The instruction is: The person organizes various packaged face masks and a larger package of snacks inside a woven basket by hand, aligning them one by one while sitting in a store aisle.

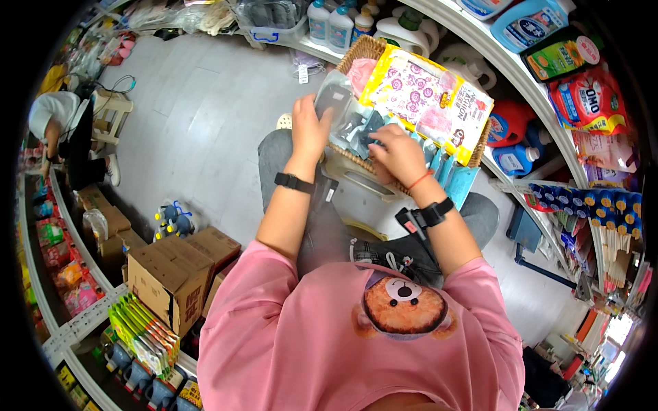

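Observation:
A woven wicker basket point(363, 47) stands before me on a pale plastic stool point(371, 185). Inside lie a yellow-edged apron package point(416, 97), a pink cloth item point(362, 75), clear plastic packages point(339, 110) and a row of light-blue packets point(460, 181) along the near right side. My left hand point(310, 126) is at the basket's left end, its fingers on a clear package; whether it grips this cannot be told. My right hand point(397, 154) is over the near side, fingers bent beside a dark item in clear wrap point(371, 126); its grip is unclear.
Shelves with detergent bottles point(340, 28) curve behind and to the right of the basket. Cardboard boxes point(169, 272) stand on the floor at the lower left, near shelves of packaged goods. Another person point(67, 128) bends at the far left beside a plastic stool point(110, 115).

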`<action>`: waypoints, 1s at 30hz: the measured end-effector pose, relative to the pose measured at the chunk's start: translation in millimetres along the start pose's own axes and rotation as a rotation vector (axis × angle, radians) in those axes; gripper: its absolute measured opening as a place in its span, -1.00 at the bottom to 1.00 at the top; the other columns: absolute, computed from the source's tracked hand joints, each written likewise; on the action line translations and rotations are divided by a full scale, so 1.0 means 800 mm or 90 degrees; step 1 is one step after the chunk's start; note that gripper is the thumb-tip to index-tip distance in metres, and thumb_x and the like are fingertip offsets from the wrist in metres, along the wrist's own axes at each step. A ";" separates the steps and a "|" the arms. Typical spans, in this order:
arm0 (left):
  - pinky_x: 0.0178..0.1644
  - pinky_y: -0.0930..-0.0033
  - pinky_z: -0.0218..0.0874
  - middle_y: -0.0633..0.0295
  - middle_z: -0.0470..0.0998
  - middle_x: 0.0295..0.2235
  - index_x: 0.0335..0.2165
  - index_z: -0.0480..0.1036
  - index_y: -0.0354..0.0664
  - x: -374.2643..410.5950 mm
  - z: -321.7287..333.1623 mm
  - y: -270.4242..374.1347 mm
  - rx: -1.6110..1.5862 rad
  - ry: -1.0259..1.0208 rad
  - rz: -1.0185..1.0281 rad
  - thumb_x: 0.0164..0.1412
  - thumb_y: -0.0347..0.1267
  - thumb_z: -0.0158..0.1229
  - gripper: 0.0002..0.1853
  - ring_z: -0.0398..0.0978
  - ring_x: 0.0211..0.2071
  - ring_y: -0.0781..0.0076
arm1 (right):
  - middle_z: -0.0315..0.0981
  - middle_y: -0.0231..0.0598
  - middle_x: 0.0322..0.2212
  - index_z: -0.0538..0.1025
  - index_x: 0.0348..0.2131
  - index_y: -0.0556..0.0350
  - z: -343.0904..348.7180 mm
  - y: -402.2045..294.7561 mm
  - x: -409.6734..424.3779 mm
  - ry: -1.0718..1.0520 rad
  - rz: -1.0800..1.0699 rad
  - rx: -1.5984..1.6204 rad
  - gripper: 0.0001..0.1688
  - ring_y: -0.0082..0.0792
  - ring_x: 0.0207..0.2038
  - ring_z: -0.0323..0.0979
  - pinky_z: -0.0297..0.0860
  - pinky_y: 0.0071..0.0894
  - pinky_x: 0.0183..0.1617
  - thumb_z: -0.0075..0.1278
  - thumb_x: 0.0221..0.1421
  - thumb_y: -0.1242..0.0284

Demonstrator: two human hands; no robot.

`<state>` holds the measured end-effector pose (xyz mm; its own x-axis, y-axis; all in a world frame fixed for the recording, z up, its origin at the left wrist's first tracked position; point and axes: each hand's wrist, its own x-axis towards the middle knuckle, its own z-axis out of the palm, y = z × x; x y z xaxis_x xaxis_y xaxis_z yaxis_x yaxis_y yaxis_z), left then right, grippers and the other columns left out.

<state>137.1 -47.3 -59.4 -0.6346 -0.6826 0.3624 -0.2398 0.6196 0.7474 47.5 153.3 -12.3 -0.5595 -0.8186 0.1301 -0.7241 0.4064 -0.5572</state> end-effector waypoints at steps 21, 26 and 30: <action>-0.06 0.08 0.24 -0.07 0.42 -0.21 -0.16 0.38 -0.29 0.014 0.005 -0.022 -0.070 0.030 -0.040 0.01 -0.40 0.21 -0.62 0.38 -0.15 -0.10 | 0.33 -0.09 -0.25 0.46 -0.26 0.01 0.109 -0.021 0.082 -0.228 0.017 -0.363 -0.79 -0.09 -0.35 0.52 0.46 -0.12 -0.39 -0.10 0.04 0.51; -0.06 0.09 0.25 -0.07 0.43 -0.21 -0.15 0.38 -0.29 0.009 0.008 -0.023 -0.040 0.027 -0.018 0.01 -0.41 0.21 -0.61 0.39 -0.15 -0.10 | 0.33 -0.13 -0.29 0.49 -0.41 0.05 0.096 -0.012 0.061 -0.089 -0.054 -0.347 -0.88 -0.12 -0.36 0.50 0.45 -0.11 -0.39 -0.06 -0.03 0.50; -0.07 0.10 0.26 -0.06 0.45 -0.22 -0.16 0.40 -0.29 0.009 0.008 -0.011 -0.055 -0.050 -0.011 0.01 -0.42 0.22 -0.62 0.41 -0.15 -0.07 | 0.33 -0.20 -0.36 0.47 -0.51 0.06 0.072 -0.006 0.032 -0.005 -0.062 -0.306 -0.96 -0.17 -0.39 0.47 0.42 -0.14 -0.41 -0.02 -0.08 0.50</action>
<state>130.4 -54.8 -66.6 -0.6869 -0.6587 0.3070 -0.1888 0.5697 0.7999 59.9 106.8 -53.5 -0.4784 -0.8643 0.1554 -0.8780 0.4678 -0.1015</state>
